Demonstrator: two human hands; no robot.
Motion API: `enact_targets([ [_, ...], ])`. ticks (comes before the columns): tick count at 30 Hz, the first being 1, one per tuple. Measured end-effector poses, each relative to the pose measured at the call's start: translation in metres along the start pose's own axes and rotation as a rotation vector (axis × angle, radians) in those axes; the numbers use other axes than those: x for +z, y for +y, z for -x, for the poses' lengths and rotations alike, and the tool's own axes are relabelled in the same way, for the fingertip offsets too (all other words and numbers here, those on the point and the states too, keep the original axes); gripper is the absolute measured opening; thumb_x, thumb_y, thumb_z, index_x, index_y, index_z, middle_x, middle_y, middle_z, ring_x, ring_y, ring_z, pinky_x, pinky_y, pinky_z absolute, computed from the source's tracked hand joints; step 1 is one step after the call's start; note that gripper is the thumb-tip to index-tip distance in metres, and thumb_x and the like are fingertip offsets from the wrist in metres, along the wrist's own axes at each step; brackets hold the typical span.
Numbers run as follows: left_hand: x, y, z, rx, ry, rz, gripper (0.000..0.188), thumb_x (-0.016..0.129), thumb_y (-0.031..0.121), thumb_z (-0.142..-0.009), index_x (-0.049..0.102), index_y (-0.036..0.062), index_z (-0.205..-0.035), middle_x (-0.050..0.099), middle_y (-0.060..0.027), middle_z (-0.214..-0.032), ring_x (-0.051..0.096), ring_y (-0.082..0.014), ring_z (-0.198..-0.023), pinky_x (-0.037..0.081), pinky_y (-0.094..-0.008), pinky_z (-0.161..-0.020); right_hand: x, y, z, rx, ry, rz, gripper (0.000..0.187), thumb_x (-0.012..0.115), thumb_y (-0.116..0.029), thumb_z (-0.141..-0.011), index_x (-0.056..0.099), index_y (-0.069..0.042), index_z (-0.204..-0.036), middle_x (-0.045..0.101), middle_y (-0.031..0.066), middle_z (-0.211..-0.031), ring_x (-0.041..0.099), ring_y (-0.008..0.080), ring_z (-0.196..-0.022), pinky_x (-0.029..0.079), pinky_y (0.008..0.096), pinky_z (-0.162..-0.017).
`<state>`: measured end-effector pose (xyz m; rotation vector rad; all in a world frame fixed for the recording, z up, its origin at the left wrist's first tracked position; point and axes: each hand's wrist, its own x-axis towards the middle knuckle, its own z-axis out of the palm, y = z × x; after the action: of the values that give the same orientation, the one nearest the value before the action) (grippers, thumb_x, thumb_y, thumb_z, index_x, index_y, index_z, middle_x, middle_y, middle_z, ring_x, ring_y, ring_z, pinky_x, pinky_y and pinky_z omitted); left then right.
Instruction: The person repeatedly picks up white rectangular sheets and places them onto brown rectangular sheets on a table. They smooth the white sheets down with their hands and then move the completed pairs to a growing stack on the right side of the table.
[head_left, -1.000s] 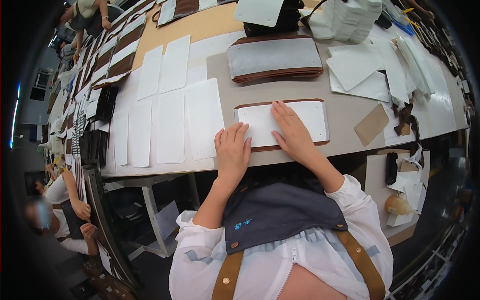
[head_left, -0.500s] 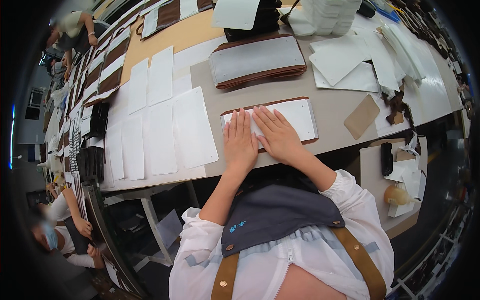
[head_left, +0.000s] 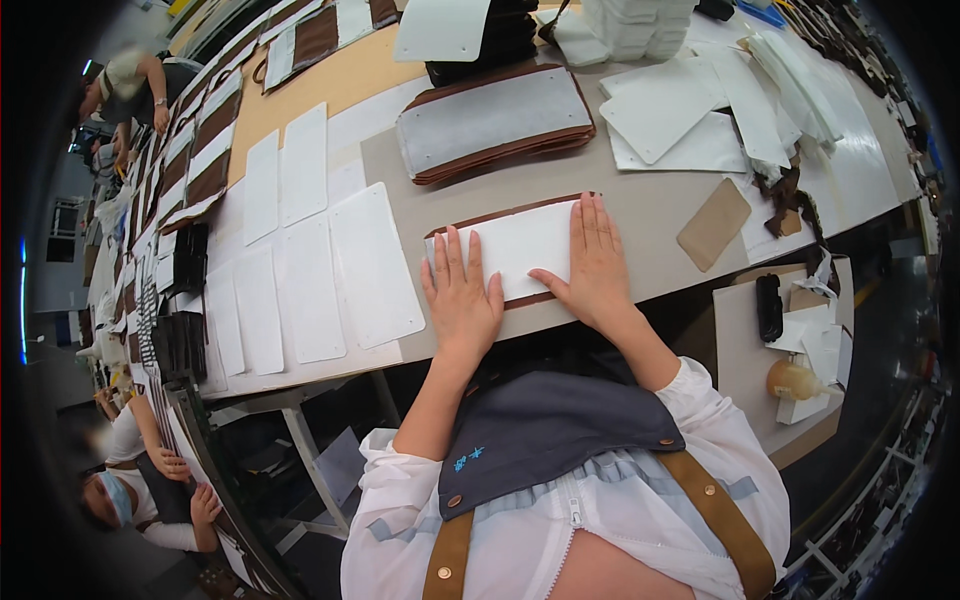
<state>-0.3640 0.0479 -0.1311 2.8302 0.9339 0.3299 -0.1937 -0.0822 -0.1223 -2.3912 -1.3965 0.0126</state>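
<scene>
Card, white, sits over the brown piece, and here's the left hand flat on its left end, right hand on its right, both outstretched, unclenched!

A white rectangular panel lies flat on a brown piece (showing along both long edges).
</scene>
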Motion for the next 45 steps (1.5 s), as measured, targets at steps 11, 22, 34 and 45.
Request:
enact_targets([
  [11, 0.012, 0.012, -0.014, 0.093, -0.019, 0.054, 0.066, 0.046, 0.03, -0.102, 0.032, -0.0015, -0.158, 0.024, -0.0207, -0.168, 0.018, -0.0355, -0.157, 0.011, -0.0538, -0.126, 0.008, -0.01, -0.004, -0.18, -0.005, 0.145, 0.079, 0.053, -0.048, -0.101, 0.034, 0.006, -0.156, 0.03, 0.0222, -0.165, 0.022, 0.0314, -0.157, 0.014, 0.0489, -0.127],
  [22, -0.009, 0.008, 0.003, 0.109, -0.022, 0.039, 0.067, 0.051, 0.038, -0.103, 0.033, 0.0099, -0.161, 0.025, -0.0198, -0.168, 0.019, -0.0327, -0.158, 0.012, -0.0539, -0.126, 0.004, 0.004, 0.008, -0.068, 0.064, -0.178, 0.084, 0.059, -0.049, -0.099, 0.028, 0.001, -0.159, 0.028, 0.0228, -0.165, 0.023, 0.033, -0.156, 0.016, 0.0476, -0.127],
  [34, -0.063, -0.014, 0.024, -0.473, -0.054, 1.473, 0.068, 0.048, 0.03, -0.109, 0.019, -0.0045, -0.161, 0.021, -0.0197, -0.168, 0.016, -0.0273, -0.158, 0.016, -0.0402, -0.127, -0.052, 0.073, 0.044, 0.473, 0.106, -1.844, 0.054, 0.054, -0.019, -0.106, 0.037, 0.007, -0.151, 0.048, 0.0226, -0.15, 0.045, 0.0276, -0.143, 0.039, 0.0412, -0.119],
  [45, -0.045, -0.039, -0.001, -0.497, -0.107, 1.229, 0.031, 0.068, 0.02, -0.1, 0.069, -0.0053, -0.117, 0.072, -0.0058, -0.098, 0.063, -0.0082, -0.088, 0.05, -0.026, -0.08, -0.045, 0.07, 0.041, 0.478, 0.04, -1.703, 0.054, 0.054, -0.017, -0.107, 0.036, 0.008, -0.151, 0.047, 0.0214, -0.151, 0.046, 0.0271, -0.142, 0.035, 0.038, -0.121],
])
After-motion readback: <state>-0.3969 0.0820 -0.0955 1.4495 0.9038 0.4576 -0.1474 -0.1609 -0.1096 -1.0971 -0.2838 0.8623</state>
